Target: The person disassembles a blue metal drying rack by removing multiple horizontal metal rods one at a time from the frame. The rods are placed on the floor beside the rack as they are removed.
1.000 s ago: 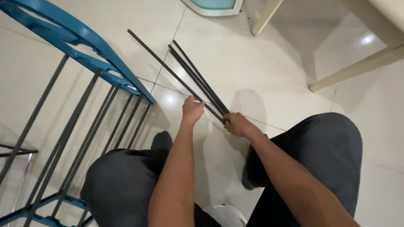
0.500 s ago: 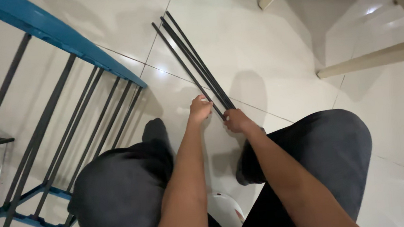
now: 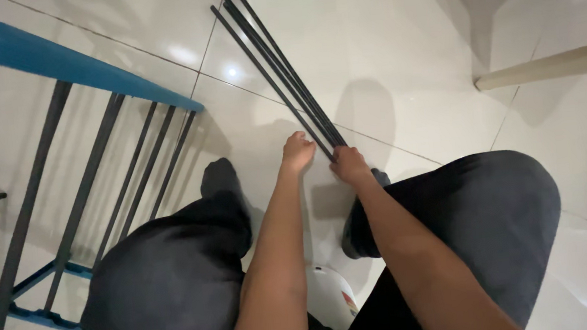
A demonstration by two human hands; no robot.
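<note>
The person is sitting low over a white tiled floor (image 3: 404, 47), both hands reaching to the near ends of a bundle of thin black rods (image 3: 273, 66) lying on the tiles and running away to the far left. The left hand (image 3: 297, 152) is curling loosely beside the rod ends; the right hand (image 3: 348, 163) is closing its fingers on them. The rods are lying together, not yet lifted. A blue-framed rack (image 3: 77, 74) is standing at the left

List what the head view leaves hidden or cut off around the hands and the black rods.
- black rods: far ends run past the top edge; near ends hidden under both hands.
- left hand and right hand: fingers curl away, so grip unclear.
- white container: mostly hidden between the legs.
- blue rack: cropped by the left edge.
</note>
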